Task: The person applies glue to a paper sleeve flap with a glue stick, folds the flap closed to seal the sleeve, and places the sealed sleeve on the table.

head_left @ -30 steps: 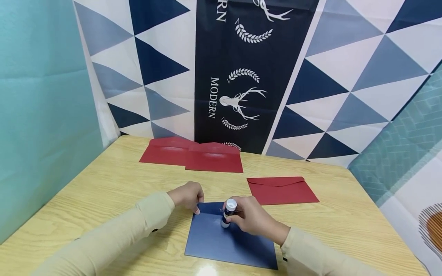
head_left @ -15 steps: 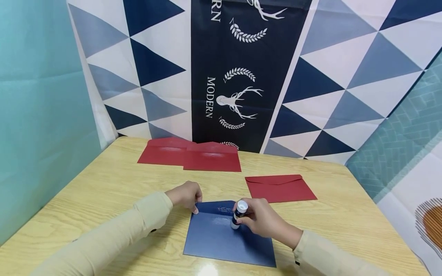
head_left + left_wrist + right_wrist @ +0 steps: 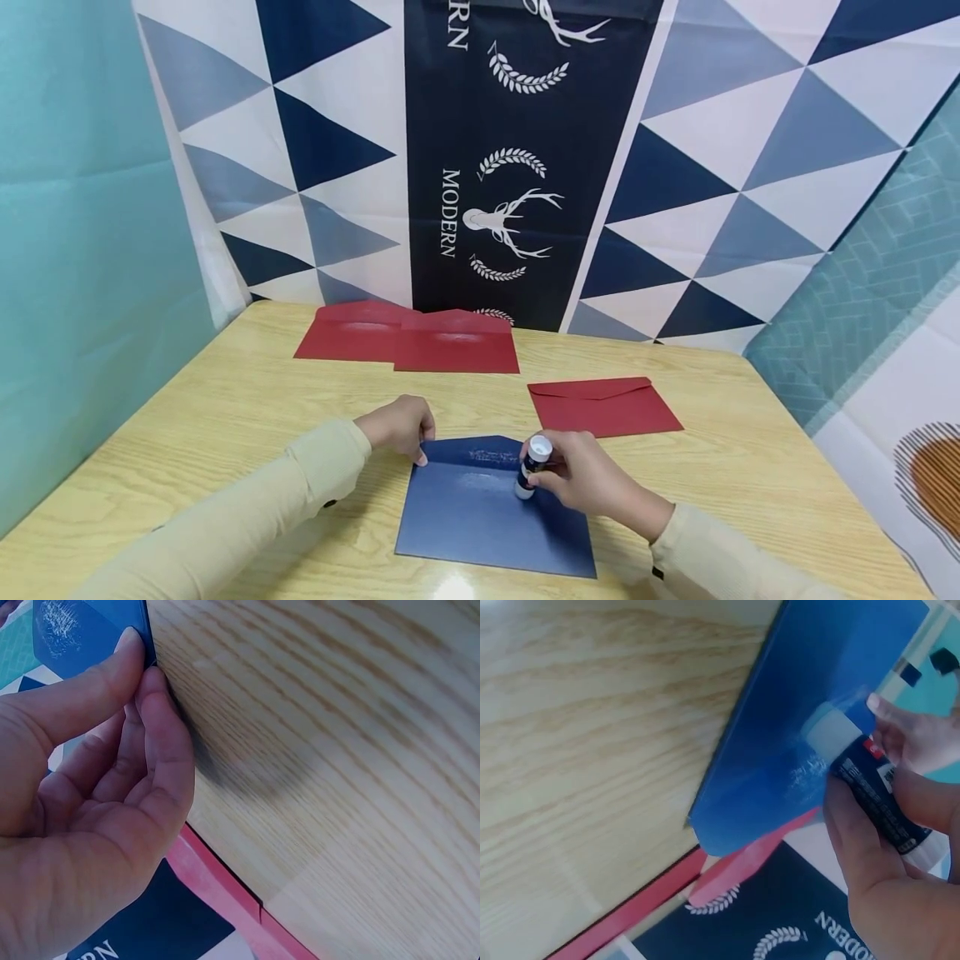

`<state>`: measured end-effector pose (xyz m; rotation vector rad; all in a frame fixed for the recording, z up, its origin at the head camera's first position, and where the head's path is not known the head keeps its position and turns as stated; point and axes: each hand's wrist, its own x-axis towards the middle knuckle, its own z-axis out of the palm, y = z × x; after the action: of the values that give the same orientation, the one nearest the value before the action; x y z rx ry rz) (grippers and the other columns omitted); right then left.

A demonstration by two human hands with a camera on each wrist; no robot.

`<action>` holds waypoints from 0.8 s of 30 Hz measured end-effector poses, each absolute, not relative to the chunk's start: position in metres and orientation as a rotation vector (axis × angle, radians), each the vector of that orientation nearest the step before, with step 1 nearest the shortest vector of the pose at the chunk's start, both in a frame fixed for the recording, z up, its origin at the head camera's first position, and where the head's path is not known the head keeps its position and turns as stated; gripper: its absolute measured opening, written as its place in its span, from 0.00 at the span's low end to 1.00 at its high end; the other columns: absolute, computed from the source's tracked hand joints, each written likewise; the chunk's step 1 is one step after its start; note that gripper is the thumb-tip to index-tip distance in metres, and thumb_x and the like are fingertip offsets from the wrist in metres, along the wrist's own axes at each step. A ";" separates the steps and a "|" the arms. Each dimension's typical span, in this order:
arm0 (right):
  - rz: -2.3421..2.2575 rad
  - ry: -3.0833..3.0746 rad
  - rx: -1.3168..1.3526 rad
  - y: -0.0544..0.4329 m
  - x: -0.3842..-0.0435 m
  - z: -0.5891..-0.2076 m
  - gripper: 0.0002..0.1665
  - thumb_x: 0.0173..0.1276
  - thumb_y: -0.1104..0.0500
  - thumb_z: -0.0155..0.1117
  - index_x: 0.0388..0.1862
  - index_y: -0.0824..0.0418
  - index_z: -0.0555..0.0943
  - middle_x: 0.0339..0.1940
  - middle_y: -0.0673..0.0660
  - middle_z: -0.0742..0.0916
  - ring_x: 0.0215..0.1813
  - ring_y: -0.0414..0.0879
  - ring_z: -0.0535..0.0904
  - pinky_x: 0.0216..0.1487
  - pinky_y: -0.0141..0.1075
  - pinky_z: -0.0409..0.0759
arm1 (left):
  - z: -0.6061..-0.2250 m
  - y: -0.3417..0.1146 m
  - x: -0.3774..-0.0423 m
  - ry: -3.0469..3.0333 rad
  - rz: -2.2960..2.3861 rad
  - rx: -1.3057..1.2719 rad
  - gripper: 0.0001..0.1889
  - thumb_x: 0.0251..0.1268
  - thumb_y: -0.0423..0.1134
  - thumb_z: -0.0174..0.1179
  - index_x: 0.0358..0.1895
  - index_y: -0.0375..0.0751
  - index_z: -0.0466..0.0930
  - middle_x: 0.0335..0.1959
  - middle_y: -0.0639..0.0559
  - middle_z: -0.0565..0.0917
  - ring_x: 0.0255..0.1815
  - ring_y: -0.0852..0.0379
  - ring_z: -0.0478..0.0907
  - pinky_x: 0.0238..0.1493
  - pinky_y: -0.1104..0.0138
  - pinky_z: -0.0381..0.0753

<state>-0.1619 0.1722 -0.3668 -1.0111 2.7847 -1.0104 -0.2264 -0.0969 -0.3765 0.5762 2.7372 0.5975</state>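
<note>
A blue envelope [image 3: 480, 533] lies on the wooden table with its flap folded open toward the back. My left hand [image 3: 401, 427] pinches the envelope's left edge near the flap fold, thumb on top, as the left wrist view [image 3: 112, 750] also shows. In my right hand [image 3: 585, 475] is a glue stick [image 3: 531, 471], dark blue with white ends, gripped between thumb and fingers. Its lower end is down at the envelope just below the fold, and it leans slightly. Whitish glue marks [image 3: 808, 774] show on the flap, and a shiny smear on the body below it.
Two red envelopes [image 3: 457, 350] lie overlapping at the back of the table [image 3: 300, 400], flaps up, with shiny streaks near their folds. A third red envelope [image 3: 607, 412], its flap folded down, lies to the right behind my right hand. Patterned cloth hangs behind the table.
My right hand has slid the glue stick to the right along the envelope, uncovering the glue marks on the flap. My left hand keeps its pinch on the left edge.
</note>
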 end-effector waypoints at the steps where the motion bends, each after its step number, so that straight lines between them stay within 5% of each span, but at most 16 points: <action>1: -0.987 2.791 -1.009 0.172 -0.162 -0.365 0.11 0.57 0.66 0.70 0.39 0.60 0.80 0.34 0.52 0.87 0.34 0.34 0.84 0.37 0.24 0.82 | -0.377 -0.098 -0.226 2.735 0.599 0.572 0.20 0.44 0.31 0.74 0.14 0.44 0.68 0.13 0.57 0.58 0.23 0.61 0.57 0.30 0.68 0.63; 11: -0.846 2.918 -0.982 0.148 -0.168 -0.339 0.10 0.54 0.66 0.73 0.34 0.60 0.81 0.31 0.51 0.86 0.37 0.43 0.87 0.40 0.34 0.86 | -0.377 -0.102 -0.225 2.729 0.620 0.606 0.29 0.46 0.31 0.74 0.11 0.48 0.56 0.14 0.57 0.51 0.22 0.60 0.51 0.29 0.67 0.59; 24: -0.995 2.728 -1.064 0.104 -0.177 -0.364 0.10 0.57 0.67 0.71 0.37 0.61 0.80 0.32 0.53 0.86 0.31 0.33 0.79 0.33 0.24 0.77 | -0.378 -0.102 -0.227 2.756 0.602 0.565 0.15 0.44 0.32 0.75 0.16 0.42 0.75 0.13 0.58 0.63 0.23 0.62 0.61 0.28 0.71 0.64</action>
<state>-0.1770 0.1038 -0.3644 -1.0638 2.7283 -0.9950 -0.2270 -0.1015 -0.3775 0.5649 2.7555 0.6020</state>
